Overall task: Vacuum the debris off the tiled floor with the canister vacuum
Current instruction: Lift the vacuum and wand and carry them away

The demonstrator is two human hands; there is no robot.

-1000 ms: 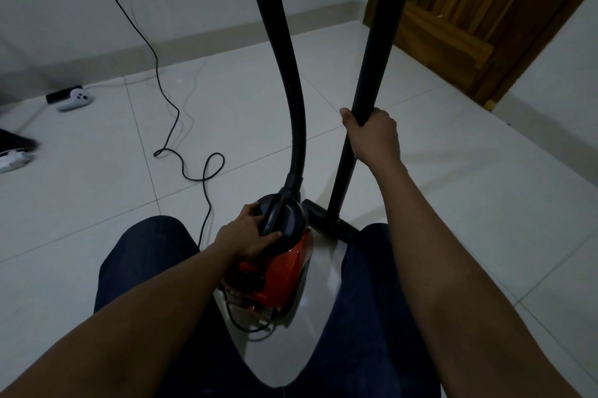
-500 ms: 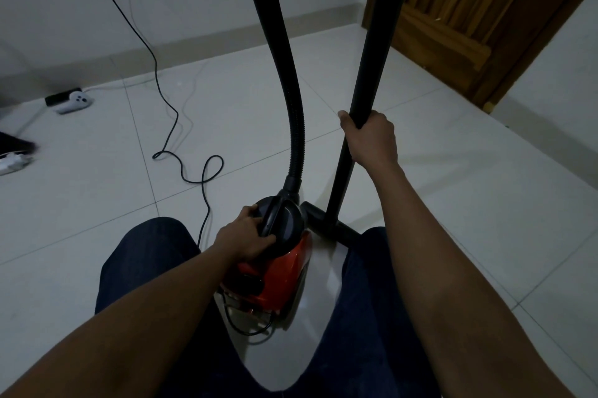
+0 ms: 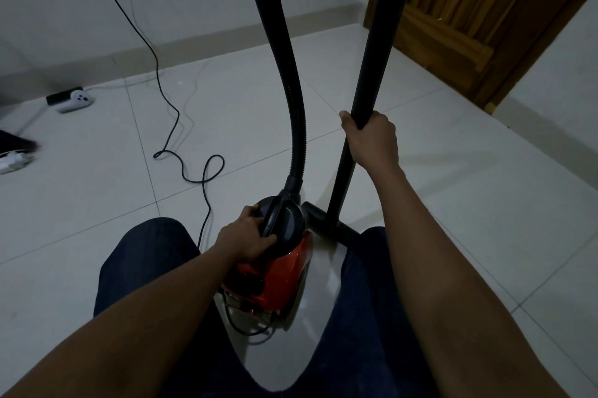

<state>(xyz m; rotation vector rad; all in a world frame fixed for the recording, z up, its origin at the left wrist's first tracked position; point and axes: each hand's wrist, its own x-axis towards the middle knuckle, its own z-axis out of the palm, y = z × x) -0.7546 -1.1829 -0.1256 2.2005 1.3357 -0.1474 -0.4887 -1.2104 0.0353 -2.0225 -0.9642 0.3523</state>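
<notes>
- Nine o'clock, far edge: a white plug block (image 3: 13, 163) is lying on the tiled floor (image 3: 469, 219), partly cut off by the frame.
- Ten o'clock: a white game controller (image 3: 77, 101) is lying near the skirting, just beside a small black box (image 3: 63, 95).
- Eleven o'clock toward centre: a black power cord (image 3: 157, 67) is hanging down the wall, looping over the tiles and running toward the canister.
- Lower centre: the canister vacuum (image 3: 281, 271), red-bodied with a round black top, is sitting on the floor between our knees, which we are showing in dark trousers (image 3: 145, 261).
- Seven o'clock: our left hand (image 3: 247, 237) is reaching in. Its fingers are clamped on the black carry handle (image 3: 275, 219) across the canister's top.
- Twelve o'clock of the canister: a black ribbed hose (image 3: 293, 90) is rising from the top and leaving the frame.
- Two o'clock of the canister: the black floor nozzle (image 3: 333, 224) is resting on the tiles just beside it.
- From the nozzle: the black wand (image 3: 375, 57) is standing up, tilting toward one o'clock.
- Our right hand (image 3: 372, 138) is gripping the wand, with its fingers wrapped tight round the tube.
- Two o'clock, upper corner: a wooden door (image 3: 469, 9) is standing shut.
</notes>
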